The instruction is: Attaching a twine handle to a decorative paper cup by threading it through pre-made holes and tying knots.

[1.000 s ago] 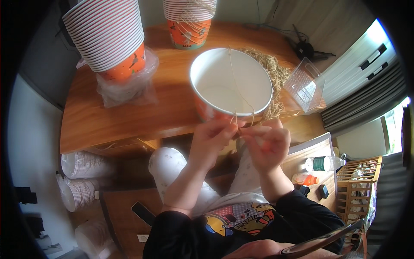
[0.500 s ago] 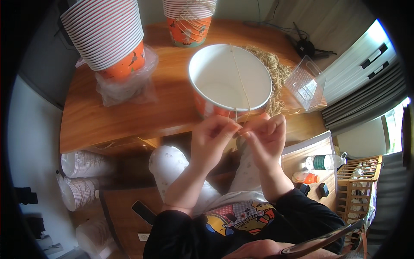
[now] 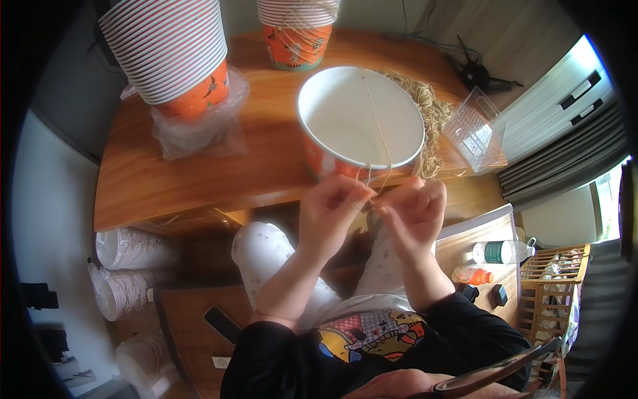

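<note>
A large orange paper bucket (image 3: 316, 149) with a white inside and rim stands near the table's front edge, its mouth tilted toward me. Thin tan twine (image 3: 374, 110) runs from its far rim across the opening and over the near rim to my fingers. Just in front of that rim, my left hand (image 3: 330, 216) pinches the twine between thumb and forefinger. Close beside it, fingertips nearly touching, my right hand (image 3: 413, 211) pinches the twine too. Whether a knot lies between the fingertips is too small to tell. Behind the bucket's right side lies a loose heap of twine (image 3: 432, 120).
A tall stack of paper buckets (image 3: 163, 50) on crumpled plastic stands at the left, a twine-strung stack (image 3: 297, 43) at the back. A clear plastic basket (image 3: 475, 130) sits at the table's right end. Bottles (image 3: 502, 252) rest lower right; a phone (image 3: 222, 324) lies lower left.
The view has shifted slightly, so the table things appear a little farther right. Both hands still pinch the twine in front of the bucket's rim, with hardly any change in grip.
</note>
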Tool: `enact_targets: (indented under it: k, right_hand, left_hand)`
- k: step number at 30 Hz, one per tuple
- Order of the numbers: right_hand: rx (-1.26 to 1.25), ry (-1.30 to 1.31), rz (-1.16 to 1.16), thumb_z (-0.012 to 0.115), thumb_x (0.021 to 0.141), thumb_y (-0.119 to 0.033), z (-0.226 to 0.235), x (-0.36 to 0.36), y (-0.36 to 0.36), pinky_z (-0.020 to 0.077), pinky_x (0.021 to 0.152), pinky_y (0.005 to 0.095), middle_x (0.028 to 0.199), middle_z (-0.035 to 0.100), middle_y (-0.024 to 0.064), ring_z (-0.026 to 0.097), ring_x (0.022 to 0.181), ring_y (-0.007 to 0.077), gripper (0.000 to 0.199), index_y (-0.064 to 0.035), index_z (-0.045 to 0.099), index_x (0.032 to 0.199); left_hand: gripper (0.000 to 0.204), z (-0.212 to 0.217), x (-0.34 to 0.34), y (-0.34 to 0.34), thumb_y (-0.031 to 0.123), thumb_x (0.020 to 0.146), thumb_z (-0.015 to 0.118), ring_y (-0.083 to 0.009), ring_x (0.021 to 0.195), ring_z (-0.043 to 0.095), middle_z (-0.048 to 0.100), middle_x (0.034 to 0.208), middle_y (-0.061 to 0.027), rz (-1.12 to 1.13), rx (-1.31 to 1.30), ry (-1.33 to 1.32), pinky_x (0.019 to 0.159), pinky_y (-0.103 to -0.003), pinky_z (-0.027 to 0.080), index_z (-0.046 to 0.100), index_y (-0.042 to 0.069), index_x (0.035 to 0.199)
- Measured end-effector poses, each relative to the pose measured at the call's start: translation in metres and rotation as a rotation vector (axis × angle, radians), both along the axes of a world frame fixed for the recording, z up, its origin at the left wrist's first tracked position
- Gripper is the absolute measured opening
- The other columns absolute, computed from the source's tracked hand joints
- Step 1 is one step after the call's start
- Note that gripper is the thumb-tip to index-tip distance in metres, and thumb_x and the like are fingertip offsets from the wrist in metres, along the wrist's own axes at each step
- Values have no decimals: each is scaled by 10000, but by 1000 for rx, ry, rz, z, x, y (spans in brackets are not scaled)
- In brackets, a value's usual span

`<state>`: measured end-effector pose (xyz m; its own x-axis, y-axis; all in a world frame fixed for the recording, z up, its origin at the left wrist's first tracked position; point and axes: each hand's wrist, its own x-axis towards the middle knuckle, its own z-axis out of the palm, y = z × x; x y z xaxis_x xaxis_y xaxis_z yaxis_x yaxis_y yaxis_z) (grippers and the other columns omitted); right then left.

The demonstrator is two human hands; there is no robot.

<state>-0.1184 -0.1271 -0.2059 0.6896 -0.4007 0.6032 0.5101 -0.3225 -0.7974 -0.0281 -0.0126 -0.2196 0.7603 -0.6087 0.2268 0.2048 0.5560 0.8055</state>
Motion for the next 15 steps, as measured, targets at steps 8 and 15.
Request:
enact_targets:
  k: [8,15]
  right_hand:
    - [-565,-58,-268,775,712,66,11,4,-3,409,695,287,906,705,56,506,795,181,505,-116,333,874]
    - [-628,-106,-334,751,717,82,11,3,-9,435,683,298,886,703,52,548,797,193,503,-115,323,892]
  left_hand:
    - [143,2,1,4,131,928,651,-79,778,605,657,827,-13,-72,-14,46,690,-202,469,690,-5,907]
    - [182,5,2,0,180,858,735,-9,556,405,609,742,35,74,24,-256,504,-174,283,696,25,943]
